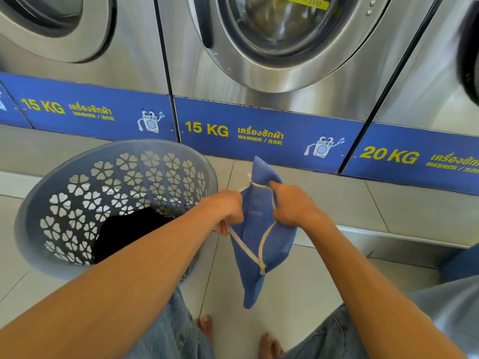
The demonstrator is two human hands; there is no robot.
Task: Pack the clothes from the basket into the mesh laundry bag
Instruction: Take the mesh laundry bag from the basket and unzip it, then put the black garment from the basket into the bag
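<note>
A blue mesh laundry bag (255, 255) with a white zipper edge hangs in front of me above the tiled floor, its mouth pulled apart. My left hand (228, 211) grips the left side of the opening. My right hand (290, 204) pinches the right side, index finger stretched along the top edge. To the left, a grey plastic basket (77, 193) with flower-shaped cutouts lies tilted toward me. Dark clothes (129, 229) rest at its bottom, partly hidden by my left forearm.
A row of steel front-loading washers (272, 47) with blue 15 KG and 20 KG panels stands right behind the bag and basket. A low steel step (388, 239) runs at the right. My bare feet (269, 344) and jeans are below.
</note>
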